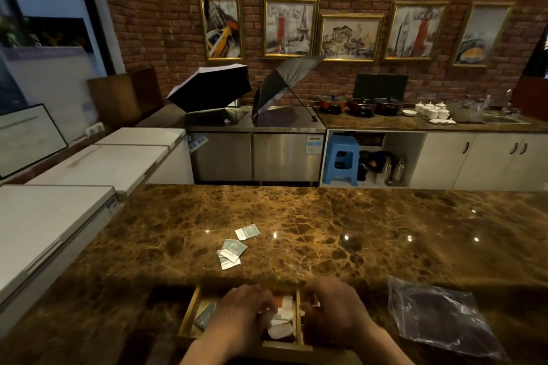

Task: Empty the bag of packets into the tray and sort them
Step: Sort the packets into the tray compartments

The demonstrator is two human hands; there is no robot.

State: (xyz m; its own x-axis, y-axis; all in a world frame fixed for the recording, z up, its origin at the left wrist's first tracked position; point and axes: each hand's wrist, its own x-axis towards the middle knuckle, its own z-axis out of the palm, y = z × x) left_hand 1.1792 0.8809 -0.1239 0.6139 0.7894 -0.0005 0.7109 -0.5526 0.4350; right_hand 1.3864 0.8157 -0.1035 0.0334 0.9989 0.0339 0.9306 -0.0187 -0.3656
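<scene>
A wooden divided tray [189, 310] lies at the near edge of the brown marble counter. My left hand [241, 312] rests over its middle compartment, fingers curled on white packets [281, 321]. A dark green packet [204, 315] lies in the left compartment. My right hand [335, 308] covers the tray's right part; what it touches is hidden. Several grey-green and white packets [232, 249] lie loose on the counter beyond the tray. The clear plastic bag [439, 317] lies flat to the right, looking empty.
White chest freezers [53, 222] line the left side. Across the aisle stand a steel counter with two open umbrellas [246, 89], a blue stool [341, 157], pots and white cups. A brick wall with framed pictures is behind.
</scene>
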